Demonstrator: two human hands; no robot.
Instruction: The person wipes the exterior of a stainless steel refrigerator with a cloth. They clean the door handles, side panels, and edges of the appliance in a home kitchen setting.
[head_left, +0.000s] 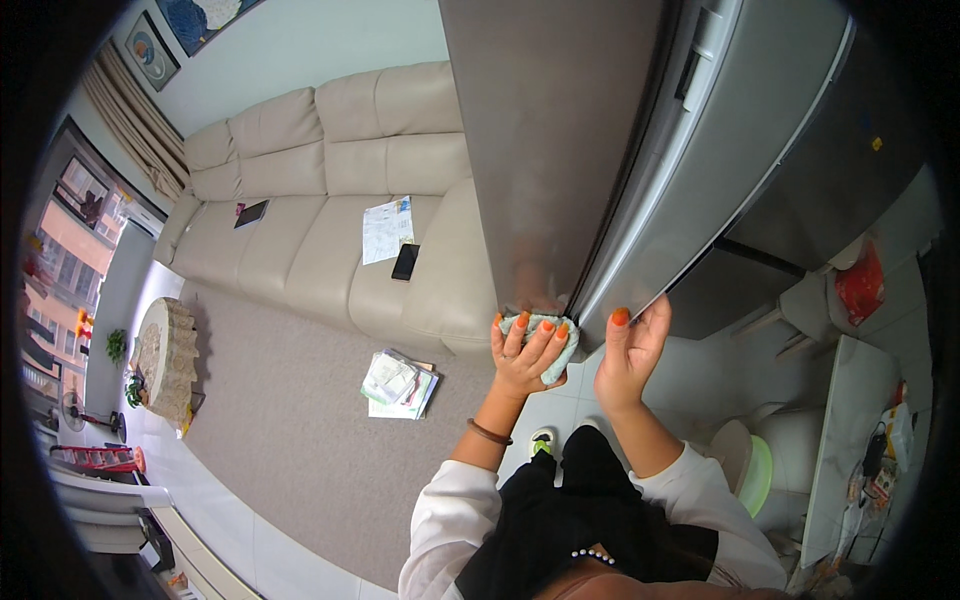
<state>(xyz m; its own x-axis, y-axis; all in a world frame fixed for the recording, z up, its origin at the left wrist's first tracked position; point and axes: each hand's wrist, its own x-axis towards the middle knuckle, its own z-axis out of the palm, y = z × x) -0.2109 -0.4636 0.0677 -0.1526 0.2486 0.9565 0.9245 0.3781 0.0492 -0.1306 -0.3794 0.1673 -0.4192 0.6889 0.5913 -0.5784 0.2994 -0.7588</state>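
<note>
A tall grey refrigerator (555, 150) stands right in front of me, and its door (757, 97) is a little ajar. My left hand (525, 360) presses a folded pale green cloth (559, 364) against the lower end of the side panel, near the gap beside the door. Its fingers are spread over the cloth. To the right, my right hand (634, 356) grips the door's edge between thumb and fingers. Some fingertips are hidden behind the door. A light strip (637, 217) runs along the gap.
A beige sofa (300, 217) to the left bears a phone (406, 262), papers (386, 229) and a tablet (251, 214). Stacked books and papers (401, 384) lie on the rug (300, 420). At right are a cluttered table (840, 450) and chairs (799, 311).
</note>
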